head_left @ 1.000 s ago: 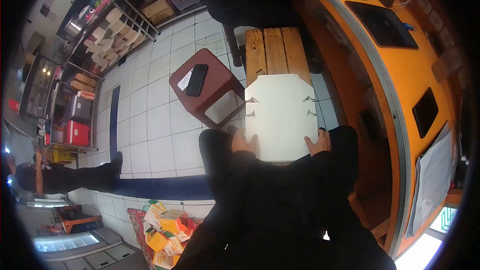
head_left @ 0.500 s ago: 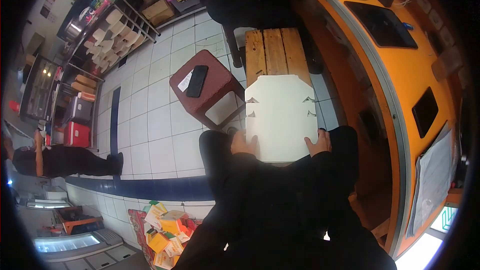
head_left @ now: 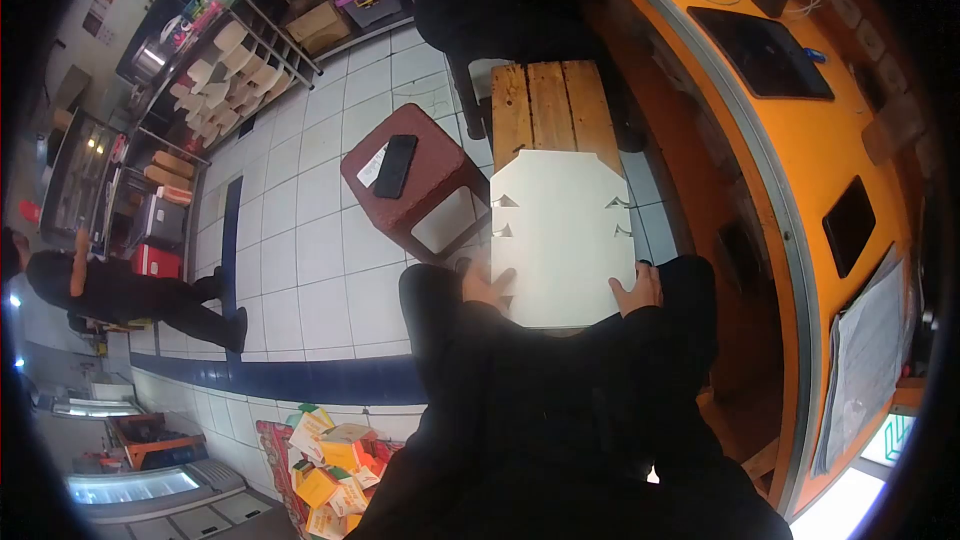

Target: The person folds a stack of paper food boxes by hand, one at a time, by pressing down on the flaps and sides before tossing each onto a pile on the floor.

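A flat white cardboard box blank (head_left: 562, 240) with cut-off far corners and small slots along both sides lies across the near end of a wooden bench (head_left: 545, 105). My left hand (head_left: 486, 287) grips its near left edge, thumb on top; some fingers there are blurred. At the near right edge, my right hand (head_left: 640, 290) holds the blank with the thumb spread over the surface and the fingers along the side. The undersides of both hands are hidden.
Left of the bench stands a dark red stool (head_left: 385, 210) bearing a phone (head_left: 397, 166). An orange counter (head_left: 790, 150) runs along the right, with a tablet (head_left: 762, 52). Folded cartons (head_left: 335, 465) pile up at lower left. One person (head_left: 110, 290) stands far left; another (head_left: 490, 0) sits ahead.
The cardboard blank stays nearly in place between my hands, while the left fingers shift slightly. The person at far left has changed stance, with legs spread further apart.
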`<state>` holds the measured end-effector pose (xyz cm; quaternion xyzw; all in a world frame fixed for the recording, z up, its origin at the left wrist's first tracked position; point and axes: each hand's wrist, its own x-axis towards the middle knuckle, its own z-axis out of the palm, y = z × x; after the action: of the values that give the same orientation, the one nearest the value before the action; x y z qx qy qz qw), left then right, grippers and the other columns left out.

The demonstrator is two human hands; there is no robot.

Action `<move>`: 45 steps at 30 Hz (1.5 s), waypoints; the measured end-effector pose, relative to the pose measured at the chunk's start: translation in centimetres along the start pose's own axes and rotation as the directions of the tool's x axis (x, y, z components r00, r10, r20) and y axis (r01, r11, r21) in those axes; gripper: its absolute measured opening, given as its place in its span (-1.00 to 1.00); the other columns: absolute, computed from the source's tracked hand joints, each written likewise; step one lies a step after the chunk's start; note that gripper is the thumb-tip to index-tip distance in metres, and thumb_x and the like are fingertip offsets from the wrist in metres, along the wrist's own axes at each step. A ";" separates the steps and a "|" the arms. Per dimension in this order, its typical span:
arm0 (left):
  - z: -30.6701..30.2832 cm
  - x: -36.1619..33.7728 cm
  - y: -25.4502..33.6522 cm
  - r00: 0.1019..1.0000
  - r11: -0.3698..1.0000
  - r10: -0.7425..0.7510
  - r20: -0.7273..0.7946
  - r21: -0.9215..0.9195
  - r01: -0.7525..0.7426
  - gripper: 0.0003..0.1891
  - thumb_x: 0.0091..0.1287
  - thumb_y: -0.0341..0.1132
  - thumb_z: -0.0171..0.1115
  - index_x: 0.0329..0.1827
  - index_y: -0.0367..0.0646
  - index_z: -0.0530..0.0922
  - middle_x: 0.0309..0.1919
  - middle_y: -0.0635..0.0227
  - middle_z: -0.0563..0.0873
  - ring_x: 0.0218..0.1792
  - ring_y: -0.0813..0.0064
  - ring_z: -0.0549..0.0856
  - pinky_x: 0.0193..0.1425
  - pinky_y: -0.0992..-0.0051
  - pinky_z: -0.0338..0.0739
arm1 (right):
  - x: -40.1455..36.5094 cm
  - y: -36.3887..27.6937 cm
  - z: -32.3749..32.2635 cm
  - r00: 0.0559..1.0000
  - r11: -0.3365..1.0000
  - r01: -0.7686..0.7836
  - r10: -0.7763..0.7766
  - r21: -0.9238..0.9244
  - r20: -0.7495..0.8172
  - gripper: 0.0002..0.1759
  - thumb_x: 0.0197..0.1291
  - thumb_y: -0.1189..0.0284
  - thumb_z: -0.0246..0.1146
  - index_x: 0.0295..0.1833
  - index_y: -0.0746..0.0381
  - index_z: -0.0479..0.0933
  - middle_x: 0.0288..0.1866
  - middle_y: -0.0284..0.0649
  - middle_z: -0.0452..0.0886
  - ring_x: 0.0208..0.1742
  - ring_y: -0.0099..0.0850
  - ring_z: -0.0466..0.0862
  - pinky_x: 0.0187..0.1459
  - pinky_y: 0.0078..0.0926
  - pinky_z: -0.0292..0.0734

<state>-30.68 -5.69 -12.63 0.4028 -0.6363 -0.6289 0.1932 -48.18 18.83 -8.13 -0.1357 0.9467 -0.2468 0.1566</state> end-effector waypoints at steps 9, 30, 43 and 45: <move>-1.4 -1.8 4.9 0.955 0.898 -0.014 0.295 -0.416 0.142 -0.59 0.36 -0.49 0.25 0.26 -0.32 0.46 0.06 0.25 0.68 0.06 0.46 0.66 0.23 0.48 0.47 | 1.6 0.9 -0.1 0.999 0.923 0.038 -0.023 0.384 -0.045 -0.19 0.02 0.10 0.49 0.29 0.33 0.40 0.18 0.04 0.49 0.23 -0.11 0.52 0.23 -0.18 0.45; -0.6 9.4 -0.1 0.979 0.938 0.104 0.175 0.309 -0.155 -0.57 0.09 -0.43 0.43 0.04 -0.33 0.58 -0.17 0.17 0.76 -0.15 0.39 0.74 -0.04 0.43 0.62 | 7.5 -3.0 -1.2 0.970 0.847 0.187 -0.240 0.498 0.045 -0.52 0.15 0.39 0.37 0.16 0.36 0.51 -0.04 -0.06 0.69 -0.01 -0.28 0.68 0.04 -0.38 0.55; 7.0 4.3 6.8 0.984 0.476 0.178 0.008 0.874 -0.093 -0.77 0.26 -0.22 0.24 -0.19 -0.21 0.52 -0.40 0.03 0.69 -0.23 0.00 0.73 -0.14 0.15 0.65 | 4.0 -8.4 2.2 0.989 0.922 0.121 -0.145 -0.368 -0.039 -0.87 0.28 0.43 0.10 -0.16 0.21 0.51 -0.34 -0.07 0.69 -0.28 -0.10 0.75 -0.20 -0.07 0.65; 8.9 4.2 5.8 0.957 0.356 0.289 -0.004 0.929 -0.104 -0.88 0.38 -0.29 0.10 -0.26 -0.14 0.48 -0.45 0.16 0.67 -0.33 0.15 0.75 -0.27 0.27 0.67 | 4.8 -6.3 6.4 0.949 0.834 0.178 -0.287 -0.522 -0.133 -0.91 0.30 0.42 0.09 -0.25 0.15 0.48 -0.44 -0.18 0.64 -0.39 -0.21 0.75 -0.31 -0.18 0.65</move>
<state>-41.45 -3.85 -9.41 0.4132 -0.9023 -0.1055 0.0634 -49.12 9.21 -11.29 -0.2600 0.9653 -0.0211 -0.0145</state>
